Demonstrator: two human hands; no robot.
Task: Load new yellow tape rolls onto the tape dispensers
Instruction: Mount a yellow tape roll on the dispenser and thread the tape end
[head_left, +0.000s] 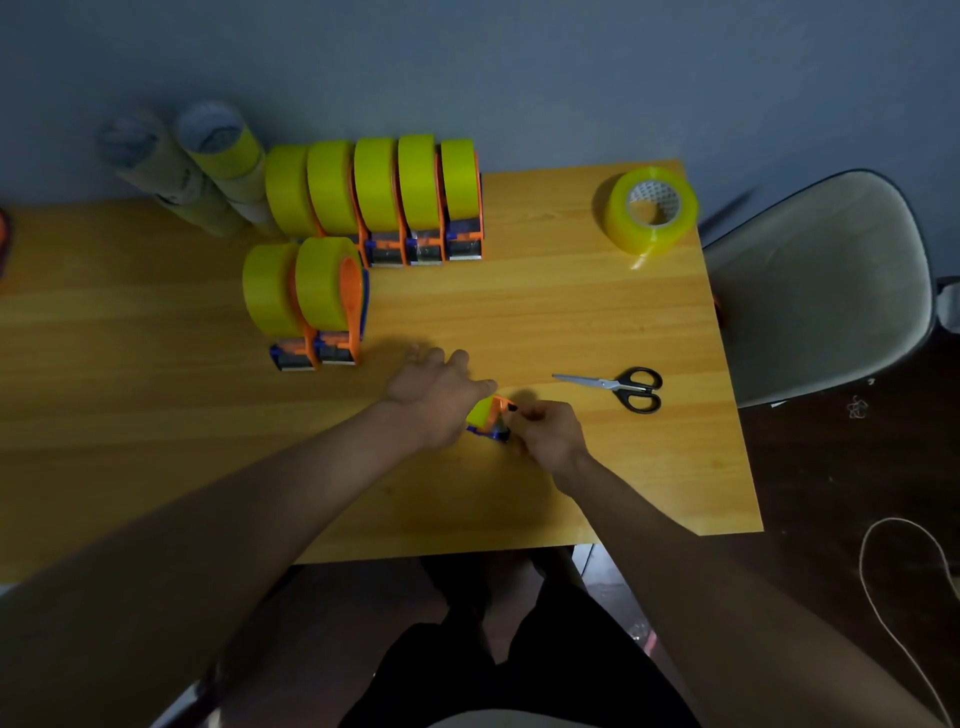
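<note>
An orange and blue tape dispenser (491, 418) with a yellow roll on it lies on the wooden table (519, 322) between my hands, mostly hidden. My left hand (439, 395) covers its left side, fingers wrapped over the roll. My right hand (545, 428) pinches the dispenser's front end with curled fingers. A loose yellow tape roll (652, 210) lies flat at the table's far right. Several loaded dispensers (415, 202) stand in a row at the back, and two more loaded dispensers (311, 301) stand in front of them.
Black-handled scissors (618, 387) lie right of my hands. Stacks of empty cardboard cores (208, 166) lean at the back left near the wall. A grey chair (821, 291) stands off the table's right edge. A cord (904, 597) loops on the floor.
</note>
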